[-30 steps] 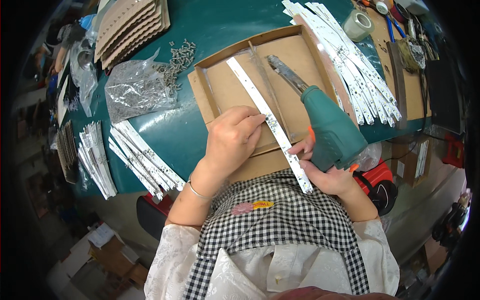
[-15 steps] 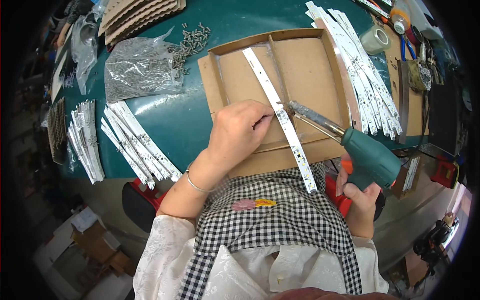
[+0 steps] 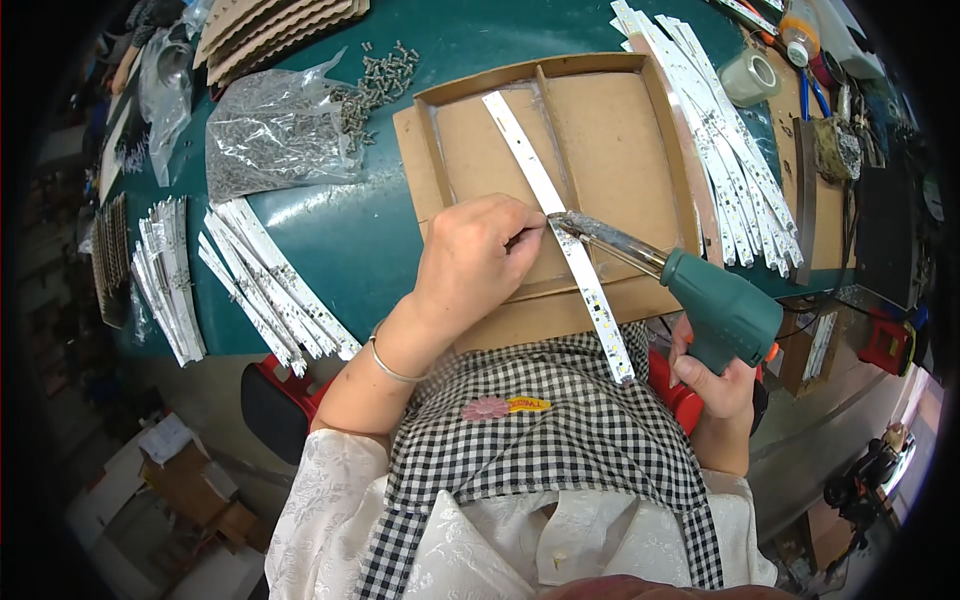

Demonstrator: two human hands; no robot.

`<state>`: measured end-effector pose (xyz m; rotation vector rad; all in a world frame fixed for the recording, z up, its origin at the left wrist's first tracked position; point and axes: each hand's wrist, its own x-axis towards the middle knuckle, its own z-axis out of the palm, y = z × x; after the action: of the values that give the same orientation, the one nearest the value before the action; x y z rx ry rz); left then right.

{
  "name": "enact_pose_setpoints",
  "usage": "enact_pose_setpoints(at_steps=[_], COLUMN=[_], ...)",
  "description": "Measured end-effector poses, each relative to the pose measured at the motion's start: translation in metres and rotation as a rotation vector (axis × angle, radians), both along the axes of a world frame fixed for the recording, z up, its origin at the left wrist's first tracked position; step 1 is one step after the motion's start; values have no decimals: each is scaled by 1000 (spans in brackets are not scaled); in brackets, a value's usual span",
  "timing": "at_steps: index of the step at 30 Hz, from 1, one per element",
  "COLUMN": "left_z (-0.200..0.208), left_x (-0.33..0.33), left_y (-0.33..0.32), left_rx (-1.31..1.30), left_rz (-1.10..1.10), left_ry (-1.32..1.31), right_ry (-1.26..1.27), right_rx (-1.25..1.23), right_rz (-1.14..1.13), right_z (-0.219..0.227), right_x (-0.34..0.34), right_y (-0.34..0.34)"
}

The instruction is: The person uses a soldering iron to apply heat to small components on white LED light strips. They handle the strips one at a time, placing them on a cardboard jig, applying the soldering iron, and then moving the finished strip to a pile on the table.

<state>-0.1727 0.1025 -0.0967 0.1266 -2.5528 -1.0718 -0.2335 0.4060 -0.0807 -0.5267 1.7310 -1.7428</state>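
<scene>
My right hand [image 3: 718,378] grips a green soldering gun [image 3: 725,308] by its handle. Its dark metal tip comes down to a white LED strip [image 3: 528,165], right beside my left fingertips. The strip lies slanted across a shallow cardboard tray [image 3: 625,140], its near end jutting over the front edge toward my apron. My left hand [image 3: 472,255] is closed in a pinch at the strip's left edge; what its fingers hold is hidden behind the knuckles.
Left on the green table [image 3: 300,225] lie two bundles of LED strips [image 3: 275,280], [image 3: 168,285] and a clear bag of small metal parts [image 3: 280,135], some spilled out. More strips [image 3: 715,140] are piled right of the tray. Beyond stand a tape roll [image 3: 750,78] and stacked corrugated cardboard [image 3: 275,30].
The soldering gun has moved left and slightly down, bringing its tip to the strip next to my left fingers. Its orange trigger no longer shows. My left hand has barely moved.
</scene>
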Motion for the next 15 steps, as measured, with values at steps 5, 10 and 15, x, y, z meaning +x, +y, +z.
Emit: enact_pose_setpoints(at_steps=[5, 10, 15], left_z=[0, -2, -1], left_x=[-1, -1, -1], left_y=[1, 0, 0], left_rx=[2, 3, 11], left_rz=[-3, -5, -3], left_ry=[-7, 2, -8], right_ry=[43, 146, 131], right_rx=[50, 79, 91], right_rz=[-26, 103, 90], right_z=[10, 11, 14], right_x=[1, -8, -8], right_y=[-4, -2, -4])
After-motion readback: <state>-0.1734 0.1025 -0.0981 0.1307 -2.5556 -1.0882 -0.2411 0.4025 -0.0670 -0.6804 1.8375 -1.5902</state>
